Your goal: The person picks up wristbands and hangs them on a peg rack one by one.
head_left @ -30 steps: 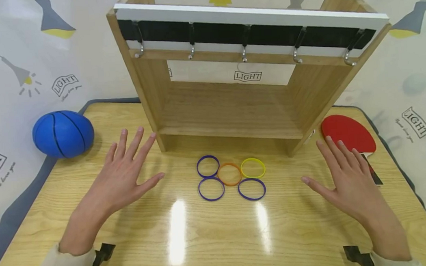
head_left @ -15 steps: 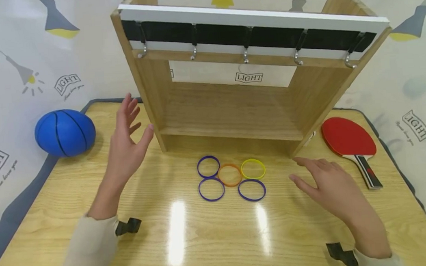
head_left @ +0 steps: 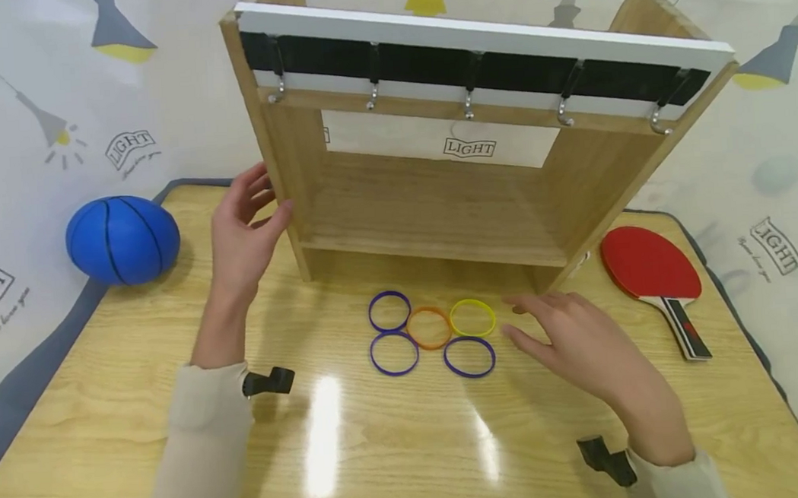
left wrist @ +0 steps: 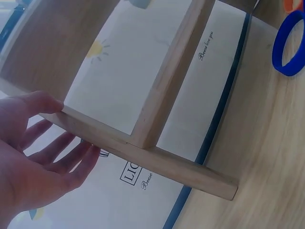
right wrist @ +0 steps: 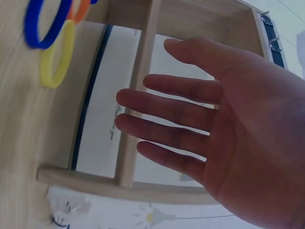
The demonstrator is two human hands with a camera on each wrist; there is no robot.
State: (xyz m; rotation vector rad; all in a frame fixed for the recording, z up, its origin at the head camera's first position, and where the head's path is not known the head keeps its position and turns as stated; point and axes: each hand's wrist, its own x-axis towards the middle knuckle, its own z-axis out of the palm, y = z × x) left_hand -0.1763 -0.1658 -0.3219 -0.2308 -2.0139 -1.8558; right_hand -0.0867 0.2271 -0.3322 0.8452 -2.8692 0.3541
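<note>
My left hand (head_left: 243, 236) is at the left side panel of a wooden rack (head_left: 430, 201), thumb at its front edge and fingers along its outer face. In the left wrist view the thumb (left wrist: 40, 102) and fingers bracket the panel's edge. My right hand (head_left: 576, 337) hovers over the table with fingers extended, holding nothing, just right of a yellow wristband-like ring (head_left: 472, 317). Beside that lie an orange ring (head_left: 429, 328) and three dark blue rings (head_left: 395, 353), flat before the rack. The right wrist view shows that palm (right wrist: 257, 138) with fingers spread.
A white and black strip with several metal hooks (head_left: 469, 104) runs along the rack's upper front. A blue ball (head_left: 123, 241) sits at the table's back left. To the right lies a red table tennis paddle (head_left: 650, 264). A printed cloth (head_left: 18, 196) hangs behind.
Both hands began spread wide above the table. The left has moved in to the rack's left panel; the right has shifted left toward the rings. The rings stay put.
</note>
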